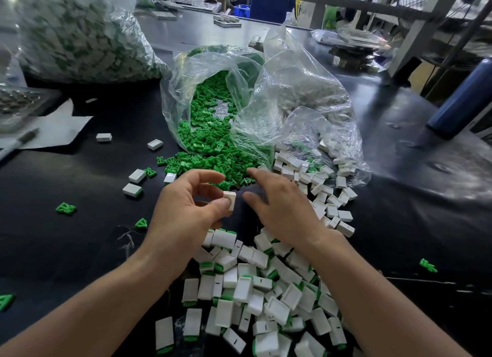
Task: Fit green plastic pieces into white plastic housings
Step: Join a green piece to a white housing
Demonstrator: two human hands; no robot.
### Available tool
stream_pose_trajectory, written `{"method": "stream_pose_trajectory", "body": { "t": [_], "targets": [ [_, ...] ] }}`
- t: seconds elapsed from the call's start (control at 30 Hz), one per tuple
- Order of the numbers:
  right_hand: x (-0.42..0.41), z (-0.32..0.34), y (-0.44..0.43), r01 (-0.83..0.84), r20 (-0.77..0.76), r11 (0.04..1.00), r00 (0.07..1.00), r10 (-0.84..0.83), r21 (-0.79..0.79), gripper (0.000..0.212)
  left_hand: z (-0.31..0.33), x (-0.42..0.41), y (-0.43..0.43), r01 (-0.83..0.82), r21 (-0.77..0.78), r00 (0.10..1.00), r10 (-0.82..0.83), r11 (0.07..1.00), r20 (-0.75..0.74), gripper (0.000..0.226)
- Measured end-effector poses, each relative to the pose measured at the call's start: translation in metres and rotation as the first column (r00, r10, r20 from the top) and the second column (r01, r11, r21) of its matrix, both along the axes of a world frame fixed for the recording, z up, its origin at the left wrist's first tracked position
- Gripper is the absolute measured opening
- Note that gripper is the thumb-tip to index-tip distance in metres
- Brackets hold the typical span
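The left hand [186, 210] pinches a white housing [230, 200] while the right hand [282, 210], fingers spread and empty, hovers by the loose green pieces [213, 165], which a clumsy grab might scatter.

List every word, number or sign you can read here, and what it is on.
No text can be read.
Yellow label at the back: print too blurred to read.
Green packet at the back: yellow mark, too blurred to read.
White housings: only a short black dash, no letters.
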State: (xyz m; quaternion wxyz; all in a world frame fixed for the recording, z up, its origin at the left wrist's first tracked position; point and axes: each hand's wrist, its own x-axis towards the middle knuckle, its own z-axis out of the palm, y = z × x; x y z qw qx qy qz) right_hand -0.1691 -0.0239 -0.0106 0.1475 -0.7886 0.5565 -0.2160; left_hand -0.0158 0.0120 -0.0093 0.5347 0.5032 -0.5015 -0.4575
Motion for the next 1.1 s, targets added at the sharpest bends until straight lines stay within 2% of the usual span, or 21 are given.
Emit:
{"method": "stream_pose_trajectory", "body": {
  "t": [0.1,0.23,0.3,0.5,0.63,0.7,0.8,0.93,1.1],
  "targets": [
    [0.004,-0.007,-0.007,-0.115,-0.156,0.992,0.980,0.123,0.057,0.061,0.001,-0.001,0.001,0.004,-0.003,1.000,-0.004,1.000,-0.006,0.030],
    [0.004,-0.012,-0.011,-0.154,-0.218,0.970,0.957,0.194,0.187,0.059,0.001,-0.004,0.001,0.013,0.008,1.000,-0.013,1.000,-0.008,0.030],
    [0.002,-0.012,-0.012,-0.126,-0.220,0.978,0.962,0.161,0.165,0.055,0.001,-0.004,0.001,0.008,0.014,1.000,-0.008,1.000,-0.011,0.031],
    [-0.009,-0.002,-0.007,-0.038,-0.138,0.990,0.990,0.019,-0.135,0.025,0.003,-0.001,0.000,-0.005,0.034,1.000,0.005,0.999,-0.016,0.031],
    [-0.019,0.005,-0.005,0.079,0.072,0.984,0.995,-0.068,-0.160,0.017,0.005,-0.001,0.001,0.008,0.026,1.000,-0.008,1.000,0.019,0.028],
    [-0.021,0.006,-0.004,0.118,0.123,0.984,0.987,-0.102,-0.130,0.018,0.006,-0.002,0.002,0.008,0.020,1.000,-0.009,1.000,0.024,0.023],
    [-0.017,0.001,-0.005,0.121,0.040,0.990,0.992,-0.118,-0.071,0.026,0.007,-0.003,0.004,0.011,0.009,1.000,-0.011,1.000,0.013,0.018],
    [-0.011,-0.007,-0.006,0.078,-0.169,0.995,0.982,-0.088,-0.062,0.026,0.008,-0.003,0.005,0.035,0.023,0.999,-0.035,0.999,0.008,0.017],
    [-0.013,-0.003,-0.003,0.101,-0.074,0.994,0.992,-0.103,-0.039,0.010,0.007,-0.002,0.004,0.049,0.054,0.999,-0.049,0.997,-0.002,0.020]
  ]
}}
